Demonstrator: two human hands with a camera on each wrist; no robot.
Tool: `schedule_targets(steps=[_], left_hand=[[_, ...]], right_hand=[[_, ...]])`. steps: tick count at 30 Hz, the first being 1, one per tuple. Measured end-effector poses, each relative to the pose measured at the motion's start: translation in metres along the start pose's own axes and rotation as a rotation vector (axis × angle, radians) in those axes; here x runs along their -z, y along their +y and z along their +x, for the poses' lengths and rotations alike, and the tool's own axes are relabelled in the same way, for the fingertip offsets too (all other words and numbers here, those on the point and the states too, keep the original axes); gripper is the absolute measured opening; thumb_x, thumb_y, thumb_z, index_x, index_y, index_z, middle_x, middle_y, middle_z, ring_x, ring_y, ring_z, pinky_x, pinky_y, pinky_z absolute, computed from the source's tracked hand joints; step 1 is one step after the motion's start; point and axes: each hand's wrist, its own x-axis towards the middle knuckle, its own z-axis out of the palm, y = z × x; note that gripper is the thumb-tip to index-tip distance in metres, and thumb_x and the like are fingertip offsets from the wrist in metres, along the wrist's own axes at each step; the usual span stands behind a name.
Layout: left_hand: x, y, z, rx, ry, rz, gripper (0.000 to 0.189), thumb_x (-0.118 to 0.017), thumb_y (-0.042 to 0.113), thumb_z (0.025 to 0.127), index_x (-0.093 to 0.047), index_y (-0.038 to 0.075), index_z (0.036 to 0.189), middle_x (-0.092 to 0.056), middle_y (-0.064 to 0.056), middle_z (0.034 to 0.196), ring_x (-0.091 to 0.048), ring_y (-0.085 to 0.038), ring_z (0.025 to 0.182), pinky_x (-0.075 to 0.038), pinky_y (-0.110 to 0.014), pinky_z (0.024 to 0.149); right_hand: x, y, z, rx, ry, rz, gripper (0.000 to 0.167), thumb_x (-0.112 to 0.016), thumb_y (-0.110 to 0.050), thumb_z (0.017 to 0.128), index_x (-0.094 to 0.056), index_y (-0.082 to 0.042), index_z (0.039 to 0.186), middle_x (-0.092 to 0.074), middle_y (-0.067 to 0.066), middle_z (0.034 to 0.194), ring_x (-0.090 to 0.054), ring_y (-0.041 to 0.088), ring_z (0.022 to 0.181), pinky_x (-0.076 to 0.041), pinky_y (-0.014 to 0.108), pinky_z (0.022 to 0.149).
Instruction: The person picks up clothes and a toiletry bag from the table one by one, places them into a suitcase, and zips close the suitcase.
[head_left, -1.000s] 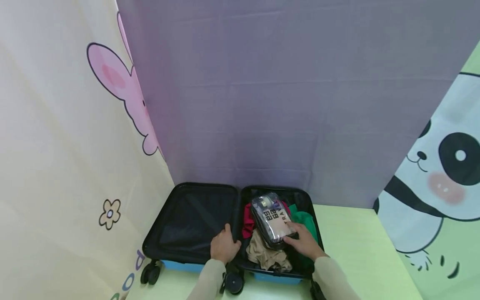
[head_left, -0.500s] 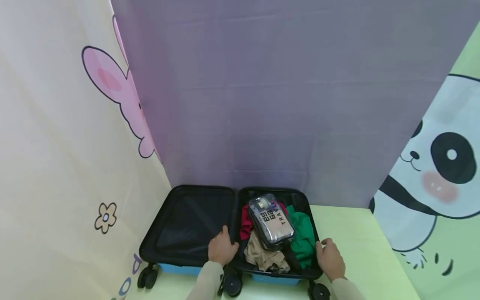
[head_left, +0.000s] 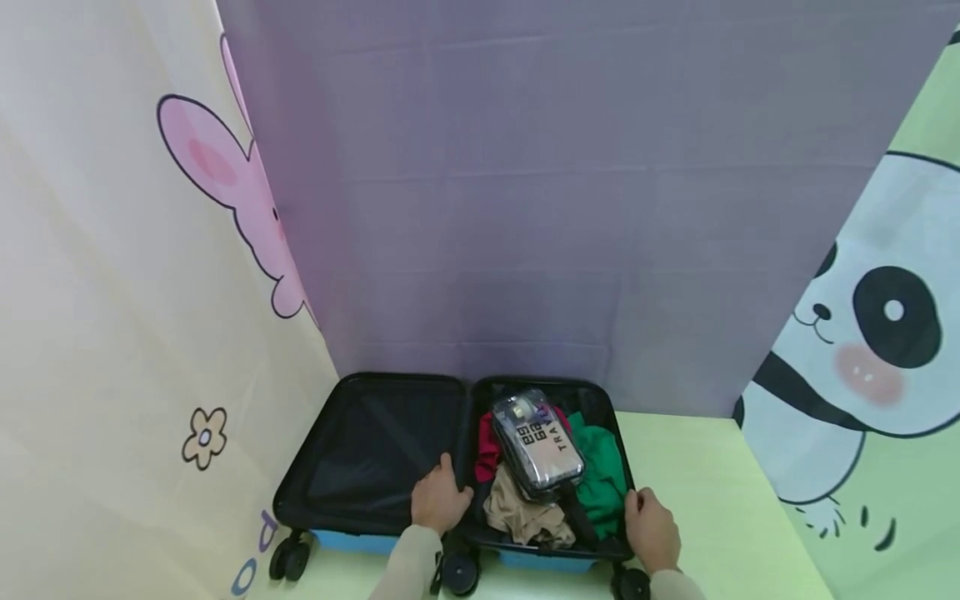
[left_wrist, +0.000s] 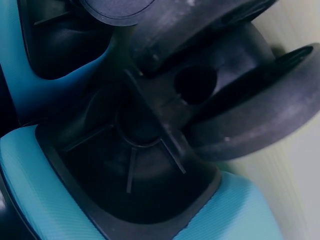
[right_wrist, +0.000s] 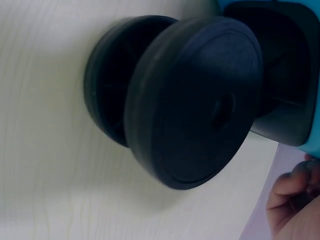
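Observation:
An open suitcase with black lining and a blue shell lies flat in the head view, its two halves side by side. My left hand grips the inner rim of the left half, near the hinge. With its fingers curled, my right hand holds the outer rim of the right half near the front corner. In the right half, a clear travel pouch lies on a red cloth, a beige cloth and a green cloth. The right wrist view shows my right hand beside the blue shell.
Black double wheels stick out from the suitcase's front side, one close by my left wrist. The pale wood-grain tabletop extends to the right. A grey-purple curtain hangs close behind, with printed cloth walls at both sides.
My right hand let go of the travel pouch and moved right to the suitcase's outer rim. The pouch now lies on the clothes. My left hand stayed at the inner rim.

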Motion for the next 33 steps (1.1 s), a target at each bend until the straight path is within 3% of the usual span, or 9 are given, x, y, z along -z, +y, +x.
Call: schedule_targets(steps=[6,9,18,24,28,31,33], left_hand=[[-0.001,-0.001,0.000,-0.012,0.009,0.013,0.063,-0.078,0.035,0.083,-0.052,0.002,0.130,-0.069,-0.013,0.091,-0.067,-0.031,0.074,-0.054,-0.049,0.072],[0.001,0.000,-0.001,-0.013,0.009,0.016,0.061,-0.078,0.034,0.083,-0.052,0.002,0.128,-0.069,-0.013,0.090,-0.066,-0.030,0.072,-0.054,-0.049,0.071],[0.005,0.002,-0.002,-0.030,0.017,0.025,0.059,-0.076,0.034,0.086,-0.052,0.000,0.127,-0.069,-0.016,0.095,-0.067,-0.034,0.075,-0.054,-0.050,0.072],[0.007,0.002,-0.003,-0.053,0.128,-0.016,0.041,-0.075,0.037,0.089,-0.054,0.008,0.109,-0.065,-0.011,0.091,-0.063,-0.029,0.070,-0.051,-0.047,0.066],[0.013,0.000,-0.005,-0.024,0.226,-0.164,0.030,-0.075,0.032,0.090,-0.056,0.012,0.102,-0.062,-0.007,0.088,-0.058,-0.024,0.067,-0.046,-0.041,0.062],[0.020,-0.010,-0.006,0.004,0.293,-0.225,0.026,-0.076,0.026,0.090,-0.058,0.012,0.101,-0.060,-0.006,0.086,-0.055,-0.022,0.070,-0.044,-0.040,0.065],[0.027,-0.021,-0.007,0.029,0.316,-0.214,0.024,-0.076,0.024,0.090,-0.058,0.011,0.100,-0.059,-0.007,0.087,-0.054,-0.024,0.075,-0.043,-0.042,0.071]], right_hand=[[0.000,-0.001,-0.003,0.021,-0.027,0.021,0.034,-0.038,-0.030,0.107,-0.057,-0.002,0.108,-0.064,0.012,0.083,-0.054,0.022,0.064,-0.038,0.036,0.053],[-0.002,-0.002,-0.006,-0.007,-0.022,0.049,0.039,-0.037,-0.035,0.109,-0.056,-0.001,0.113,-0.067,0.015,0.090,-0.058,0.024,0.068,-0.040,0.036,0.054],[-0.009,-0.002,-0.017,-0.140,0.094,0.211,0.056,-0.037,-0.050,0.108,-0.058,0.002,0.109,-0.062,0.015,0.089,-0.057,0.027,0.075,-0.040,0.033,0.061],[-0.006,-0.007,-0.018,-0.164,0.077,0.253,0.055,-0.037,-0.051,0.108,-0.056,0.001,0.112,-0.059,0.014,0.090,-0.054,0.028,0.079,-0.039,0.032,0.063],[-0.005,-0.007,-0.018,-0.170,0.074,0.269,0.054,-0.038,-0.050,0.108,-0.055,0.001,0.111,-0.057,0.013,0.090,-0.053,0.028,0.080,-0.038,0.033,0.064],[-0.005,-0.005,-0.018,-0.170,0.071,0.270,0.056,-0.037,-0.052,0.107,-0.055,0.001,0.112,-0.057,0.014,0.091,-0.053,0.028,0.081,-0.038,0.033,0.064],[-0.005,-0.005,-0.018,-0.170,0.070,0.267,0.057,-0.036,-0.053,0.107,-0.055,0.001,0.113,-0.058,0.014,0.091,-0.053,0.028,0.081,-0.038,0.032,0.065]])
